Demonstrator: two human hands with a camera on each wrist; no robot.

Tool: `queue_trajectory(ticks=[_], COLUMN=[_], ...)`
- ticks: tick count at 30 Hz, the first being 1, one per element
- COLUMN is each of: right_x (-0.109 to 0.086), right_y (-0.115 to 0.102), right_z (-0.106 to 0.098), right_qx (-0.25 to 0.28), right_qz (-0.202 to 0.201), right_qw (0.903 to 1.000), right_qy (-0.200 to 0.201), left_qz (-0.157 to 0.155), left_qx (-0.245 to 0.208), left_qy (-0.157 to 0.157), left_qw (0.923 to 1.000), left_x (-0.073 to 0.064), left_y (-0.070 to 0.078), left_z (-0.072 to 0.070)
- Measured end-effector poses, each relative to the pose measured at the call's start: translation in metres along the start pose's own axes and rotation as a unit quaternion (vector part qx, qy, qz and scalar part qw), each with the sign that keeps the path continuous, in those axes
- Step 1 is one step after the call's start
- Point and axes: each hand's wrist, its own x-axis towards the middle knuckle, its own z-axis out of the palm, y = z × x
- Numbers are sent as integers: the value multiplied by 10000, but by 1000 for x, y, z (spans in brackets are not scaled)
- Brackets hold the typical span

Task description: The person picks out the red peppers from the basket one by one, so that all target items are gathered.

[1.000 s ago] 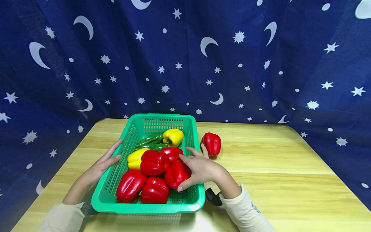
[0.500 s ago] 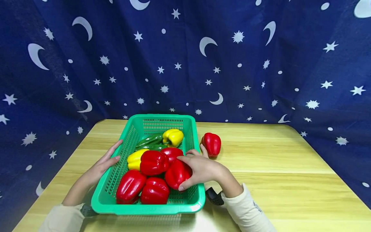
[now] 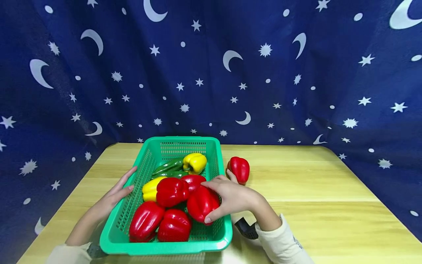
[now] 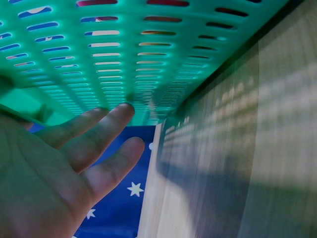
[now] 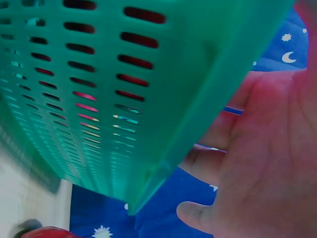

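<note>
A green plastic basket with slotted walls holds several red bell peppers, yellow bell peppers and green chili peppers. My right hand reaches over the basket's right rim and grips a red bell pepper between thumb and fingers. That hand's little finger points outward, overlapping the red bell pepper outside the basket in the head view. At the left wall, my left hand rests with straight, spread fingers. In the left wrist view, the fingertips lie along the basket's slotted outer side.
The basket stands on a light wooden table, toward its left half. Behind rises a dark blue curtain with white moons and stars. A black wrist device hangs under the right wrist, beside the basket's near right corner.
My right hand has closed more firmly on the red bell pepper and shifted it slightly up and right within the basket. The head view has tilted up a little. My left hand stays in place.
</note>
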Motion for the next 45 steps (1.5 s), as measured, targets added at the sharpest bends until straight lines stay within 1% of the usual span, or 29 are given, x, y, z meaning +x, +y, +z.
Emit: queue_trajectory(ticks=[3,7,13,15,16,19,23,25,28,34,37,41,45], right_x=[-3,-7,-14,-17,-18,-22,-25,-26,-29,-38,-43,-49,-53], right_y=[-3,-6,-4,0,2,10,21,27,37,63,78,96,110], right_z=[1,-3,-13,-18,-20,-25,-32,-34,-39,-46,-49,-51,-51], right_qx=[-12,-12,39,105,189,662,1374,1545,1554,1341,1443,1525,1765], right_qz=[-55,-132,-272,-245,-195,-50,108,161,293,460,490,649,738], right_qw=[10000,9996,9971,9955,9947,9914,9838,9802,9769,9724,9691,9658,9601], right_qy=[49,230,705,914,996,1127,1146,1225,1436,1852,1939,1995,2039], left_qz=[18,11,-25,-28,-12,20,50,51,47,27,14,-27,-31], left_qx=[24,52,-139,-217,-175,-153,-76,-69,-89,-61,-78,-129,-108], left_qy=[21,18,-73,-92,-84,-51,-28,-36,-42,-18,-24,-43,-45], left_qw=[10000,10000,9999,9997,9998,9999,10000,10000,9999,10000,10000,9999,9999], left_x=[-4,-5,-5,-5,-5,-5,-5,-4,-4,-2,-2,-2,-2], left_y=[-2,-2,0,0,1,1,2,2,2,2,2,1,0], left_z=[2,1,-2,-2,-2,-2,-2,-1,-1,0,0,0,-1])
